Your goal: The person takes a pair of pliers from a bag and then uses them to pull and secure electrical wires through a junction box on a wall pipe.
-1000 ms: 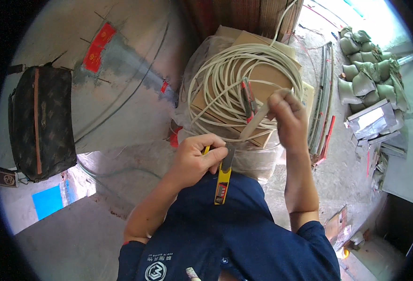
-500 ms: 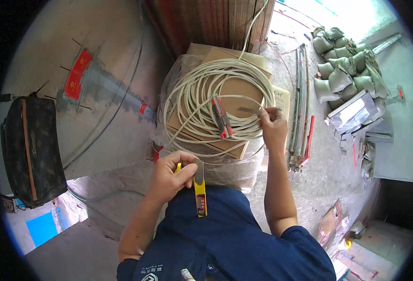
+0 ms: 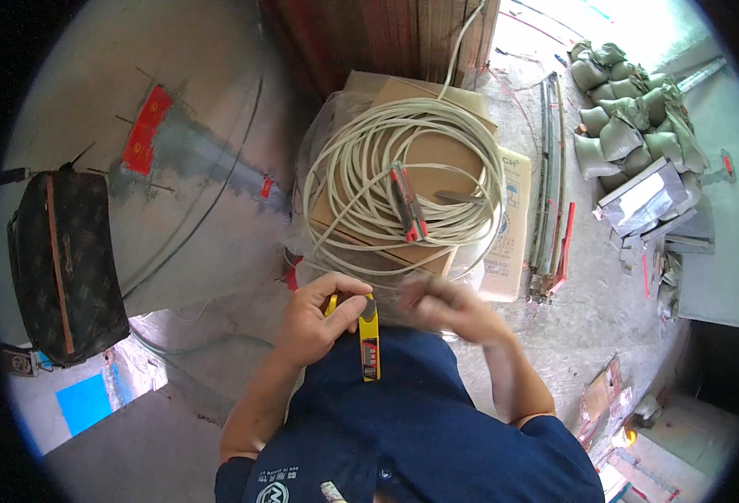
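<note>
My left hand (image 3: 323, 318) is closed on a yellow plastic tool (image 3: 369, 352) with a label and a dark tip, held low before my shirt. Just right of it, my right hand (image 3: 445, 306) is smeared by motion, fingers partly curled; what they hold, if anything, is unclear. Beyond both hands, a large coil of white cable (image 3: 344, 163) lies on cardboard boxes (image 3: 510, 268) over plastic sheeting. A red-and-grey tool (image 3: 407, 201) and a flat dark blade-like piece (image 3: 457, 197) rest on the coil.
A dark bag (image 3: 67, 260) is at left beside a cable along the concrete surface. Wooden boards (image 3: 386, 33) stand behind the boxes. Long metal profiles (image 3: 546, 184), stacked sandbags (image 3: 621, 134) and a shiny panel (image 3: 642, 197) lie to the right.
My right hand has left the flat dark piece on the coil and moved down and left toward my left hand. My left hand still grips the yellow tool.
</note>
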`<state>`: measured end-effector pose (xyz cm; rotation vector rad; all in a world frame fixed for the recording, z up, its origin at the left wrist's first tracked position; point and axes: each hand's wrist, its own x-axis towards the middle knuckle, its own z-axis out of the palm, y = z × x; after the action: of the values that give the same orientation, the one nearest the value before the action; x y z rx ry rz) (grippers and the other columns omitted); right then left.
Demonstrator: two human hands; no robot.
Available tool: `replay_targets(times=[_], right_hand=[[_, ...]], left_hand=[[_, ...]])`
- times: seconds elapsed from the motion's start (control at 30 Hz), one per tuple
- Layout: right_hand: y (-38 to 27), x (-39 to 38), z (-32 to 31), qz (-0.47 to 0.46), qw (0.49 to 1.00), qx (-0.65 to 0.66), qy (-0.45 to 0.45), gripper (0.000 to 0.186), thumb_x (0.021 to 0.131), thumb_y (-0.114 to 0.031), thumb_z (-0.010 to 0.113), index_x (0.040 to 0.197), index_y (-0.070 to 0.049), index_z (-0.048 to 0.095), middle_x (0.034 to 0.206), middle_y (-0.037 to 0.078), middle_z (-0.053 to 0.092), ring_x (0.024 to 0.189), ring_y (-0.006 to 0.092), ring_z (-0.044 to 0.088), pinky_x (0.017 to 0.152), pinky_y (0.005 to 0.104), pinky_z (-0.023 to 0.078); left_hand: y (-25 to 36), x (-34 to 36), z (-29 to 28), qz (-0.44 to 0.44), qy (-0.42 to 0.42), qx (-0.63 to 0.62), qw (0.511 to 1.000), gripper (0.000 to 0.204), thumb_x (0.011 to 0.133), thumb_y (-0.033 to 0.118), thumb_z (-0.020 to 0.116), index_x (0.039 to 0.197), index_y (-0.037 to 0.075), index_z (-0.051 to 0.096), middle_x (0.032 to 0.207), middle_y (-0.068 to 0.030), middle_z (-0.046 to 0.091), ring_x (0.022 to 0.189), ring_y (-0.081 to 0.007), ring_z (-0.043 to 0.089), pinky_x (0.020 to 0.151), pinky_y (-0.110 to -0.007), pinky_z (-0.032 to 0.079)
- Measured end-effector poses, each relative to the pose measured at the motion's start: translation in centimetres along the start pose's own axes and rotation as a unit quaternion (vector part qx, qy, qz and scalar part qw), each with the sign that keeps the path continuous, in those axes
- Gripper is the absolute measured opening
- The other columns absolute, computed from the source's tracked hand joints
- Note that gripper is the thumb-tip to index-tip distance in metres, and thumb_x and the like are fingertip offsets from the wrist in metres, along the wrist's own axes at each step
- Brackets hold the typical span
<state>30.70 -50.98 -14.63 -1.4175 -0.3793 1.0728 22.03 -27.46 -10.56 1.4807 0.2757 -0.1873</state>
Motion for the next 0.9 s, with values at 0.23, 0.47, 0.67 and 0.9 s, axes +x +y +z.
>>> replay_targets(times=[0.23,0.47,0.67,0.9], right_hand=[[0.3,1.4,7.5,-0.015,0.997,-0.022,-0.069,0.026,0.098,-0.025,0.052,0.107,-0.001,0.055,0.095,0.01,0.066,0.09,0.0164,0.06,0.082,0.0311,0.047],[-4.0,2.0,8.1,-0.033,0.986,-0.15,-0.059,0.018,0.097,-0.019,0.053,0.095,-0.002,0.051,0.07,0.009,0.06,0.062,0.02,0.06,0.059,0.0339,0.048],[-3.3,3.2,9.2,-0.036,0.985,-0.163,-0.05,0.018,0.094,-0.018,0.055,0.095,-0.001,0.051,0.068,0.015,0.057,0.061,0.0277,0.059,0.058,0.0384,0.046],[-2.6,4.0,9.8,-0.038,0.977,-0.211,-0.001,0.02,0.093,-0.019,0.056,0.095,0.001,0.052,0.075,0.023,0.059,0.071,0.0419,0.058,0.063,0.0443,0.046]], left_hand=[[-0.9,-0.1,-1.2,-0.052,0.057,-0.118,0.99,0.023,0.097,0.021,0.052,0.11,0.003,0.06,0.079,-0.0004,0.058,0.058,-0.0053,0.048,0.048,-0.019,0.035],[-2.6,1.1,-6.1,-0.032,0.121,-0.511,0.851,0.027,0.089,0.018,0.046,0.105,0.0,0.057,0.089,-0.0111,0.059,0.074,-0.0192,0.052,0.063,-0.031,0.04],[-2.6,0.8,-5.2,0.028,0.199,-0.446,0.872,0.017,0.092,0.005,0.047,0.108,0.002,0.054,0.095,-0.009,0.056,0.083,-0.0177,0.053,0.077,-0.033,0.043],[-2.3,0.3,-3.3,0.085,0.225,-0.293,0.925,0.016,0.097,0.007,0.045,0.112,0.004,0.049,0.096,-0.0078,0.055,0.084,-0.0155,0.054,0.08,-0.029,0.045]])
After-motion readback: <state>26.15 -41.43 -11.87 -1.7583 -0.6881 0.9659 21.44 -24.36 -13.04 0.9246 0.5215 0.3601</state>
